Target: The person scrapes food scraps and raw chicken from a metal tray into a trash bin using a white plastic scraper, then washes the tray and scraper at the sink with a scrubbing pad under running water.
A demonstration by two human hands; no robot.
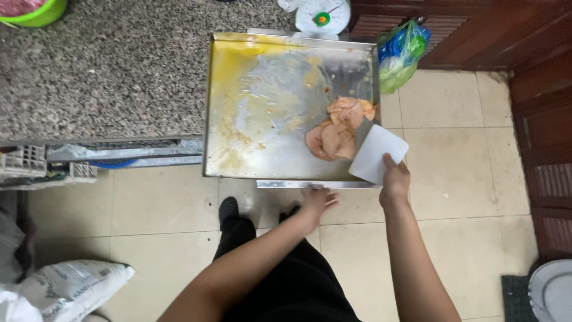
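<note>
Your right hand [395,179] is closed around the lower corner of a white plastic scraper [378,152], a flat rounded rectangle tilted up and to the left from your fingers. Its far edge reaches over the right rim of the steel tray [262,107] and sits just beside the pale pink meat pieces [337,128], which are heaped just up and left of that hand; whether the scraper touches them is hard to tell. Your left hand [319,200] is open, fingers spread, pressed against the tray's near edge just below the rim, a little to the left of your right hand. The tray sticks out over the edge of the speckled stone bench [113,71], and its surface left of the meat is smeared with yellow marinade. Beyond the tray, well above both hands, stands a white dial scale [322,15]. Up and to the right of your right hand, a bag of green leaves [402,53] rests on the tiled floor [453,167].
</note>
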